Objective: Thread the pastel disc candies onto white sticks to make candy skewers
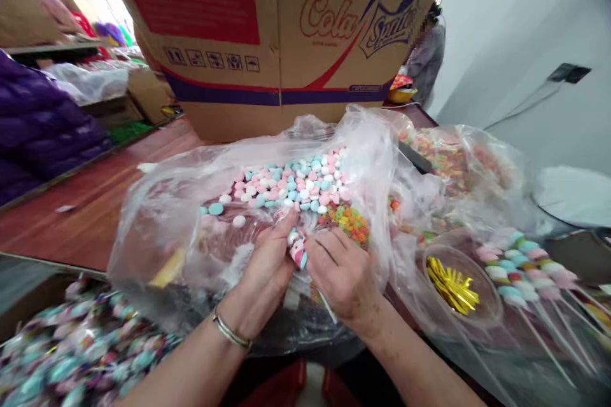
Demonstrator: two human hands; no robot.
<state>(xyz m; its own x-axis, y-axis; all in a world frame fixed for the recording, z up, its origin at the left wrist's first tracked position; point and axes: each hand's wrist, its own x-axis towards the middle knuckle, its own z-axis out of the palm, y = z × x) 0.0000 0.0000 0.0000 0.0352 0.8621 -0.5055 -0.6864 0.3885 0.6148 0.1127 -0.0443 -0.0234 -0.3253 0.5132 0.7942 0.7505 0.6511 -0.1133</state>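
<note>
Between my hands is a small marshmallow skewer [298, 250] in a clear printed wrapper, with pink, white and blue showing. My left hand [267, 267] is closed around its far side, thumb pointing forward. The fingers of my right hand [346, 273] are pinched against its near side, and a white stick shows below that hand. Just beyond lie loose pink, white and blue marshmallows [291, 181] on a clear plastic bag [162, 203]. Small orange, yellow and green ring-shaped candies [351, 222] sit close to my right hand.
At right are a clear round tub of gold twist ties [452, 284] and several unwrapped marshmallow skewers [529, 270]. A bag of gummy candies [458, 152] lies behind. A large cardboard box [229, 76] stands ahead. Wrapped candies [81, 343] fill the lower left. A person [429, 60] is behind.
</note>
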